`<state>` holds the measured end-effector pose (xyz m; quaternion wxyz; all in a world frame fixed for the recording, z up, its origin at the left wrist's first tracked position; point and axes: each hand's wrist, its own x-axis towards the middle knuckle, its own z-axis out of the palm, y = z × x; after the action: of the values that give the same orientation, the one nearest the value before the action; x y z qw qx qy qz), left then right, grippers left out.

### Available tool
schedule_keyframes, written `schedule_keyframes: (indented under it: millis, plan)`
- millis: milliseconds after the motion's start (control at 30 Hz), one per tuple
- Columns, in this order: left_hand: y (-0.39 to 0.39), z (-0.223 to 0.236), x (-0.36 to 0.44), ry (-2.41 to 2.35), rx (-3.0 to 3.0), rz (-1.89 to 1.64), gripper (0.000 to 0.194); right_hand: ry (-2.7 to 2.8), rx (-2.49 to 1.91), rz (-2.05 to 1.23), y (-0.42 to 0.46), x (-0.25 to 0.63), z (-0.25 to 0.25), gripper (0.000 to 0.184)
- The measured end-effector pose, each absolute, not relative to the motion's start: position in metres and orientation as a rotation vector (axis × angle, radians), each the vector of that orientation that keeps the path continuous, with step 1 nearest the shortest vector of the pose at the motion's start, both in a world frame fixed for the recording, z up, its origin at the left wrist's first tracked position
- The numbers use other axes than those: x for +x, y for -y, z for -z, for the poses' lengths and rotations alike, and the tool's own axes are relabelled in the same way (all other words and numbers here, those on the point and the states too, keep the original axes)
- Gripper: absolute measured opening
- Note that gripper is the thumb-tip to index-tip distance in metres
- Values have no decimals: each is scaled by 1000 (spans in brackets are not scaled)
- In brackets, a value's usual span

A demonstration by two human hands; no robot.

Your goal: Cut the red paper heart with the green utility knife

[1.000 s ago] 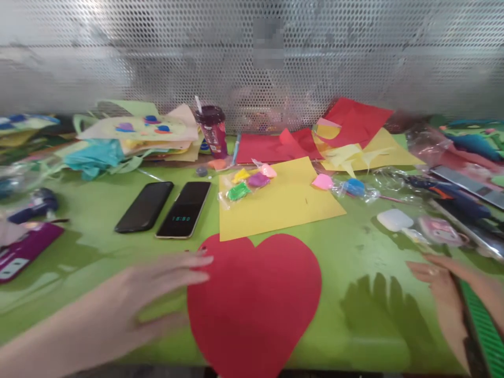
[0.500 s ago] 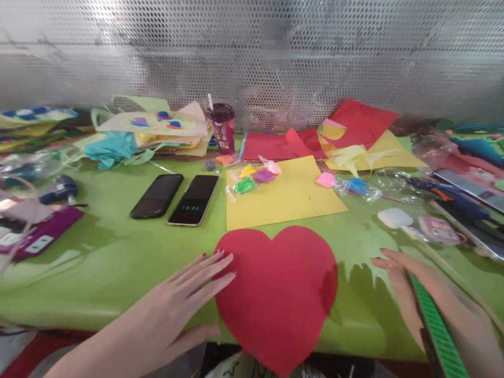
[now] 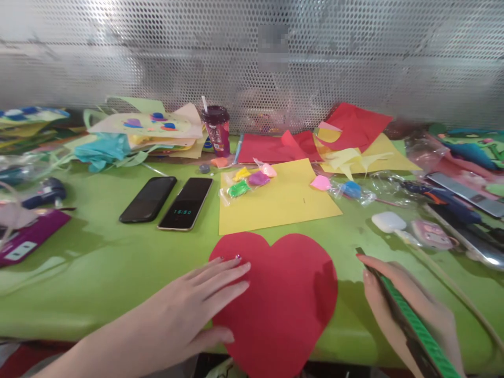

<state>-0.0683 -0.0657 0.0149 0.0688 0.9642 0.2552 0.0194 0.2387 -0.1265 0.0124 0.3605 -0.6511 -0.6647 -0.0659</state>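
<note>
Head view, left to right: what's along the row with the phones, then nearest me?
Phones' level: purple item, black phone, phone showing digits, yellow sheet, white object, pink object. Nearest: left hand, red heart, right hand holding green tool.

The red heart [image 3: 283, 299] looks like smooth, matt paper; the desk [image 3: 98, 273] is smooth with a soft sheen; the back panel [image 3: 177, 63], perforated metal; the green tool [image 3: 418, 326], ridged.

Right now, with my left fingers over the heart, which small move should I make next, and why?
I would probably bring the green tool toward the heart: your left hand lies over the heart's left side, while your right hand holds the tool away to the right.
</note>
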Motion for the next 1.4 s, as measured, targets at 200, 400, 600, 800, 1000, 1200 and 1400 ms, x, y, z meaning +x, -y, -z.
schedule_keyframes:
  millis: [200, 400, 600, 800, 1000, 1200, 1400]
  plan:
    - [71, -19, -55, -602, 2926, -3, 56, 1478, -1689, -65, 124, 247, -5, 18]
    - [73, -16, -53, -594, 2973, 8, 56, 1315, -1667, -393, 122, 261, 1, 14]
    - [77, -18, -47, -482, 3052, -6, 51, 1377, -1516, -422, 120, 268, 9, 10]
    - [77, -19, -42, -562, 3083, -33, 55, 1467, -1623, -303, 120, 251, -10, 9]
    - [66, -11, -32, -826, 3020, -107, 53, 1732, -1332, -480, 84, 228, -26, 8]
    - [53, -5, -32, -826, 2950, -132, 46, 1804, -1196, -766, 39, 207, -18, 6]
    - [48, -11, -35, -852, 2867, -156, 53, 1981, -1161, -776, 30, 203, -1, 5]
